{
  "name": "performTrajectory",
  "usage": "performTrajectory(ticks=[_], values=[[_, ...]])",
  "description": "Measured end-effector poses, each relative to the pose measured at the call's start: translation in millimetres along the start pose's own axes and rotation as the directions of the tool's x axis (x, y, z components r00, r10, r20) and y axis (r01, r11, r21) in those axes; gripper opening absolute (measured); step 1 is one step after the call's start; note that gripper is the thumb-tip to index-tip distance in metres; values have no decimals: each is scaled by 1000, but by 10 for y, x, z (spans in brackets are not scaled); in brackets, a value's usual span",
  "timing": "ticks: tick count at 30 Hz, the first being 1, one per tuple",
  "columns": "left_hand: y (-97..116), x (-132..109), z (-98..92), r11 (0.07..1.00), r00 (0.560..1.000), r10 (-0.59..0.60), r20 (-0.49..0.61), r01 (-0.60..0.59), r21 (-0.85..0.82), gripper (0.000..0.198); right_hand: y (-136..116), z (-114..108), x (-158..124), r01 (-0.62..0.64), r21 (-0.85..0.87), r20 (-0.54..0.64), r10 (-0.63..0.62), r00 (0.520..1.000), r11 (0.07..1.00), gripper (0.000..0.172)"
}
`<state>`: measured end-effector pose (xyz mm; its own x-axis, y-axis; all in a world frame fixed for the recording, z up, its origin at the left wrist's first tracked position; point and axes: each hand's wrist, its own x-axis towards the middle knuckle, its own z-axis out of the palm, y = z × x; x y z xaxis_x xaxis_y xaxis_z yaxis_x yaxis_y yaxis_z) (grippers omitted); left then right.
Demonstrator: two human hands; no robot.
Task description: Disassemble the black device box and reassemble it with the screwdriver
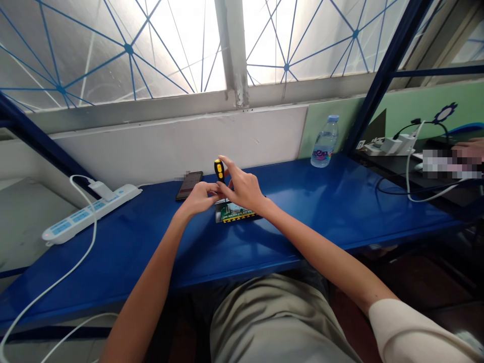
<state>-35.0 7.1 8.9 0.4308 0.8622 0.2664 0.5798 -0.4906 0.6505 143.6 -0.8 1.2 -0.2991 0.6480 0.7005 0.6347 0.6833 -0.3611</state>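
Observation:
A black-and-yellow screwdriver stands nearly upright, handle up. My right hand is closed on it, with the index finger reaching to the handle's top and the thumb lower down. My left hand is closed beside the screwdriver's lower part, its fingertips close to my right thumb. What those left fingertips pinch is hidden. Beneath both hands lies a green circuit board with a yellow-and-black front edge. My right hand covers part of the board, and the screwdriver's tip is hard to make out.
A dark phone lies behind my left hand. On the left is a white power strip with a plug and cable. A water bottle stands at the back right. Far right, another person's hand is near chargers and cables.

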Motion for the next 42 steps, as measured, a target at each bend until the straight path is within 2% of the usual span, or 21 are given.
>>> performTrajectory(ticks=[16,25,42], values=[[76,-14,-4,1000,999,-18,40,19,-13,23,-32,-30,-1,-15,-2,-6,15,1000,1000,61],[51,-15,-3,997,998,-55,-15,55,46,27,3,5,-7,7,5,-26,-7,1000,1000,60],[100,-14,-6,1000,999,-20,25,20,21,26,-3,-5,1,25,29,-28,-24,999,999,59]])
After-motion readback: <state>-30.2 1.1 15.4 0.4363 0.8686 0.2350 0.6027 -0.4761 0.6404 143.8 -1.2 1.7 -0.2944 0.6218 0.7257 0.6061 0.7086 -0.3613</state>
